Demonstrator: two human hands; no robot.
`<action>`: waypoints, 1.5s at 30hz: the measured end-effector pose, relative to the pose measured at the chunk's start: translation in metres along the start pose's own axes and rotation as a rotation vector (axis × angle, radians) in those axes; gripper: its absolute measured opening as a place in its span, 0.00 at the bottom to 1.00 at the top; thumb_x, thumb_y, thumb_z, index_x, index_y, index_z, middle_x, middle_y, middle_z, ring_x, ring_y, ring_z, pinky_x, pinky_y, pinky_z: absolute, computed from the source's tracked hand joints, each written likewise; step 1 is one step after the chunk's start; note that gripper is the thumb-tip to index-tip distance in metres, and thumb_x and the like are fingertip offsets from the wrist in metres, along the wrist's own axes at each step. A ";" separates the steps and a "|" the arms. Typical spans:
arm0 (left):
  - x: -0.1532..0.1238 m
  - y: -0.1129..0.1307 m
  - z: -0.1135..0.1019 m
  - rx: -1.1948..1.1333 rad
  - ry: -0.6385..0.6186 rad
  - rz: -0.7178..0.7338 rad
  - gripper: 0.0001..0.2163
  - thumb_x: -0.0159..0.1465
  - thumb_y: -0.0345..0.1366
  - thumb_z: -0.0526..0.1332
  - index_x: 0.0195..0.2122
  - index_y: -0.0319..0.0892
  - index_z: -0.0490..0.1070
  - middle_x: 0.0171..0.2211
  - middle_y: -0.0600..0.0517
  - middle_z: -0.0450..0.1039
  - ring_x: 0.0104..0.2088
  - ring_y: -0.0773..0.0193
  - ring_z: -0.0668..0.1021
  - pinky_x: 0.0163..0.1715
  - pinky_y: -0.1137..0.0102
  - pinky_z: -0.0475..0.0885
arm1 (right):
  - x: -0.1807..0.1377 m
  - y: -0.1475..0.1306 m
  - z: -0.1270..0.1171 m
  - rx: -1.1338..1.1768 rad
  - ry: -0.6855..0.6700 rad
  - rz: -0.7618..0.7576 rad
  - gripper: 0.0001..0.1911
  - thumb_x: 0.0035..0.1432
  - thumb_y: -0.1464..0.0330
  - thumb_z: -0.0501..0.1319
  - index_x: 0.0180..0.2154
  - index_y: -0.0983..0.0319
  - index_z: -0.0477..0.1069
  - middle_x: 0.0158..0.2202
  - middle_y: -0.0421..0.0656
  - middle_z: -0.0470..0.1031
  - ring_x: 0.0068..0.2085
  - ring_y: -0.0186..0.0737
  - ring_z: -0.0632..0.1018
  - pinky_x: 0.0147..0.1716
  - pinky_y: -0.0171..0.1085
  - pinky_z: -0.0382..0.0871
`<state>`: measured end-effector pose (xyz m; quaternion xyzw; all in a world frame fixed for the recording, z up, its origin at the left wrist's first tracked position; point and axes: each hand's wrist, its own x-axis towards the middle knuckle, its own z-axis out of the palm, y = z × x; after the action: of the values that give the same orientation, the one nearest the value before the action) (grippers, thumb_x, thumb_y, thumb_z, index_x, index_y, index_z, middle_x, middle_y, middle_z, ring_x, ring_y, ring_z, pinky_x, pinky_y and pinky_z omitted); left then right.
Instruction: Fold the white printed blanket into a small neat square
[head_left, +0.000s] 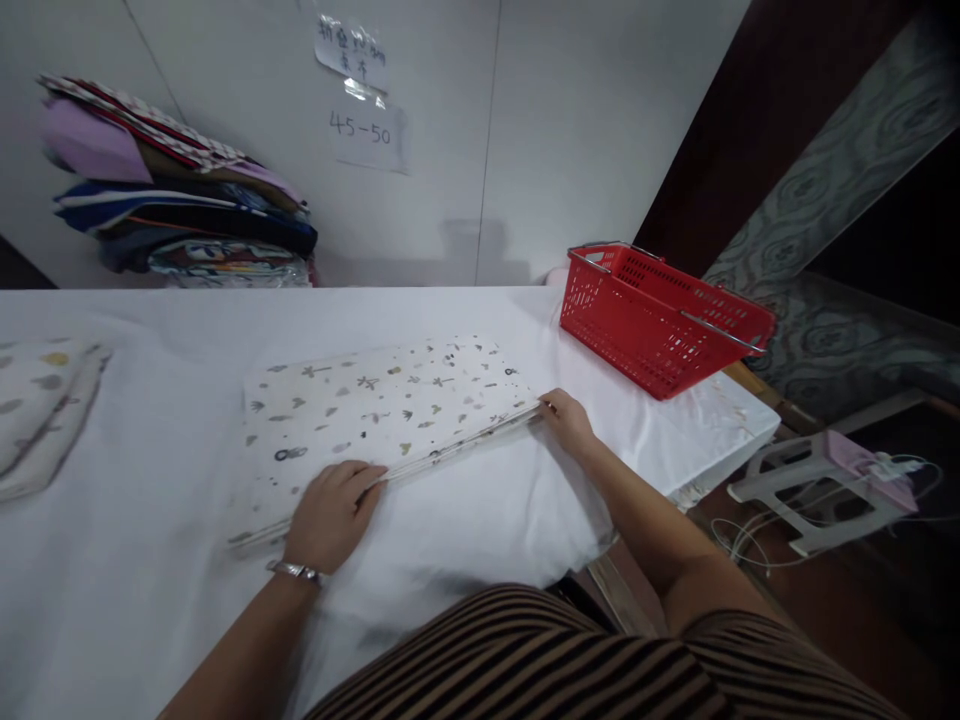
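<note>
A folded white cloth with small printed leaves and shapes (382,405) lies flat on the white-covered table (150,500). My left hand (330,512), with a metal bracelet at the wrist, lies on the cloth's near edge, its fingers curled over that edge. My right hand (568,420) pinches the cloth's near right corner, fingers closed on the fabric. The cloth looks folded in layers, its near edge showing stacked hems.
A red plastic basket (660,315) stands at the table's far right corner. A pile of folded colourful fabrics (180,215) leans against the white wall at the back left. Another patterned folded cloth (37,410) lies at the left edge. A white stool (817,480) with cables stands on the floor at the right.
</note>
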<state>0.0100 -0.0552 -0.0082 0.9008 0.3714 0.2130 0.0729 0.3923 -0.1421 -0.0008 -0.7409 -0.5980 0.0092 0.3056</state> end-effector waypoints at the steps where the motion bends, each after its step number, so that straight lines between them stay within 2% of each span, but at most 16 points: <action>1: 0.000 0.000 0.000 -0.004 0.008 0.002 0.17 0.63 0.42 0.48 0.40 0.42 0.75 0.37 0.46 0.73 0.39 0.57 0.72 0.42 0.61 0.68 | 0.001 0.000 0.002 -0.010 0.030 0.005 0.10 0.59 0.70 0.52 0.38 0.59 0.72 0.36 0.41 0.72 0.37 0.36 0.72 0.37 0.34 0.64; 6: 0.000 0.001 -0.002 -0.026 0.038 0.025 0.16 0.62 0.42 0.49 0.38 0.43 0.75 0.36 0.46 0.73 0.38 0.56 0.73 0.40 0.60 0.69 | 0.002 0.006 0.009 -0.083 -0.045 0.029 0.08 0.57 0.71 0.54 0.35 0.60 0.72 0.35 0.41 0.72 0.37 0.37 0.72 0.36 0.34 0.64; 10: -0.001 0.000 -0.001 -0.023 0.055 0.034 0.15 0.62 0.42 0.50 0.38 0.43 0.75 0.36 0.47 0.73 0.37 0.56 0.73 0.40 0.60 0.69 | 0.001 0.007 0.008 -0.105 -0.063 0.055 0.08 0.57 0.70 0.54 0.36 0.59 0.71 0.36 0.42 0.73 0.37 0.37 0.72 0.37 0.35 0.64; 17: -0.002 -0.001 0.003 0.018 0.046 0.036 0.15 0.63 0.41 0.49 0.39 0.42 0.74 0.36 0.46 0.73 0.38 0.56 0.72 0.41 0.59 0.68 | 0.016 -0.005 0.001 -0.042 0.107 -0.002 0.09 0.58 0.69 0.52 0.37 0.60 0.70 0.35 0.42 0.71 0.35 0.37 0.72 0.36 0.34 0.64; 20: -0.002 -0.002 0.003 0.027 0.052 0.043 0.15 0.64 0.41 0.49 0.39 0.42 0.74 0.36 0.46 0.73 0.38 0.56 0.72 0.41 0.60 0.68 | 0.024 -0.007 0.000 -0.033 0.116 -0.001 0.09 0.58 0.68 0.52 0.36 0.60 0.71 0.35 0.42 0.72 0.34 0.37 0.72 0.35 0.34 0.64; 25: -0.003 -0.001 0.003 0.021 0.051 0.036 0.15 0.63 0.42 0.50 0.41 0.41 0.73 0.38 0.46 0.72 0.39 0.56 0.72 0.42 0.61 0.67 | 0.020 -0.002 0.001 -0.073 0.022 0.014 0.09 0.57 0.68 0.52 0.35 0.60 0.71 0.34 0.42 0.73 0.33 0.37 0.72 0.34 0.34 0.63; 30: -0.002 0.004 0.002 0.068 0.004 0.025 0.15 0.63 0.41 0.52 0.42 0.40 0.72 0.39 0.45 0.71 0.40 0.55 0.71 0.42 0.61 0.67 | 0.012 -0.002 -0.002 -0.104 -0.086 0.105 0.09 0.57 0.67 0.52 0.36 0.59 0.70 0.29 0.40 0.74 0.29 0.36 0.71 0.29 0.33 0.60; 35: 0.002 0.010 -0.001 0.109 -0.034 0.002 0.13 0.63 0.40 0.52 0.41 0.42 0.72 0.38 0.46 0.71 0.39 0.55 0.71 0.39 0.61 0.66 | 0.025 -0.006 -0.009 0.019 -0.091 0.176 0.10 0.53 0.68 0.53 0.37 0.60 0.70 0.24 0.38 0.71 0.25 0.34 0.70 0.25 0.31 0.60; 39: 0.004 0.017 -0.004 0.153 -0.050 -0.008 0.13 0.62 0.41 0.53 0.42 0.43 0.71 0.40 0.46 0.70 0.40 0.55 0.70 0.39 0.62 0.65 | 0.034 -0.008 -0.010 0.165 -0.134 0.229 0.15 0.49 0.71 0.53 0.40 0.61 0.71 0.20 0.35 0.67 0.22 0.32 0.68 0.23 0.30 0.61; 45: 0.016 0.031 0.001 0.150 -0.077 0.019 0.13 0.62 0.40 0.54 0.45 0.43 0.70 0.43 0.45 0.70 0.43 0.54 0.69 0.41 0.60 0.64 | 0.046 -0.006 -0.012 0.313 -0.179 0.344 0.18 0.46 0.73 0.53 0.39 0.63 0.73 0.21 0.36 0.69 0.20 0.29 0.68 0.21 0.28 0.62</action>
<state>0.0399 -0.0660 0.0048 0.9146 0.3747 0.1507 0.0175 0.4048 -0.1057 0.0283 -0.7718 -0.4790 0.2191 0.3563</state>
